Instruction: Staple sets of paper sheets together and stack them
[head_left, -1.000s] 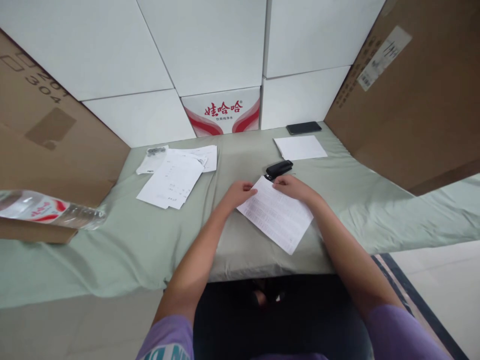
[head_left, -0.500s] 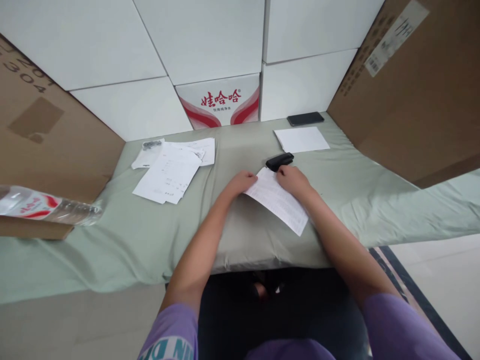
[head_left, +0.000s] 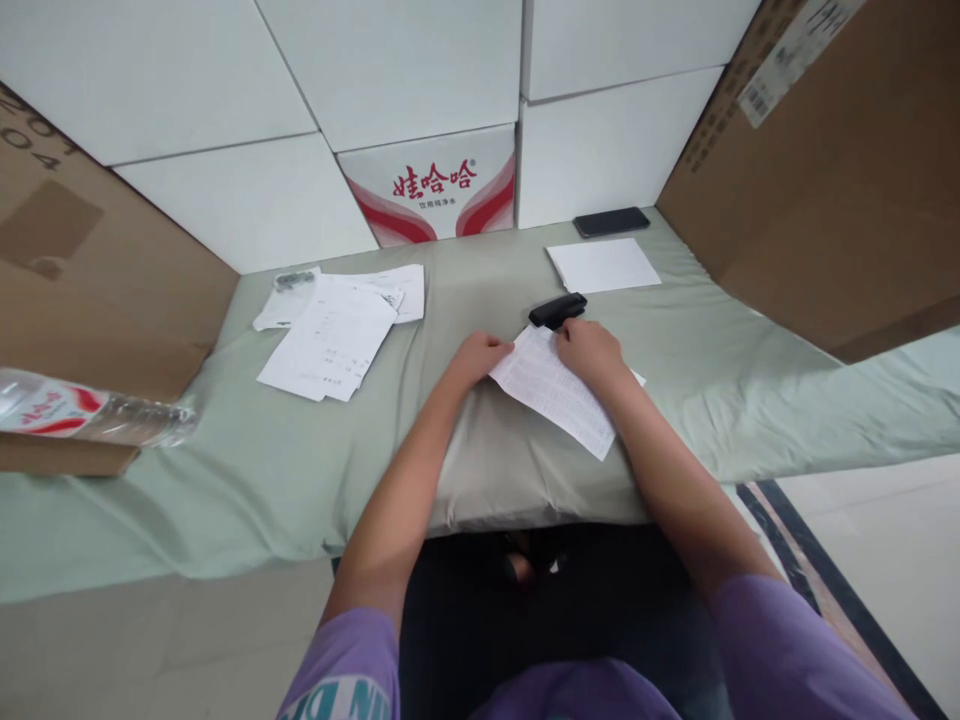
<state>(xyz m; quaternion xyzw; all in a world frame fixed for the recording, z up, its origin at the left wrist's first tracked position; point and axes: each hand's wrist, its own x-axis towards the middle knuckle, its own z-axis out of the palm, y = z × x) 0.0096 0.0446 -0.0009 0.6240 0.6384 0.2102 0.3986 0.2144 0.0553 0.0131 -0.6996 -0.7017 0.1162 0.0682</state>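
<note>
Together pinched the far corner of the white printed paper sheet (head_left: 556, 392): left hand (head_left: 480, 357) and right hand (head_left: 591, 350) closed on it; long axis ran diagonally toward the body, black stapler (head_left: 558, 310) just beyond, nearer the right.

Printed sheet (head_left: 559, 390) under both hands: thin matt paper. Stapler (head_left: 557, 310) just beyond them: black, slightly glossy plastic. Bench (head_left: 300, 470) cover: soft, matt, wrinkled green cloth.

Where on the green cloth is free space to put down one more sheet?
Bare cloth lies right of the right hand, below the blank sheet. Another patch lies between the left paper pile and the left hand. Around the stapler and printed sheets it is crowded.
</note>
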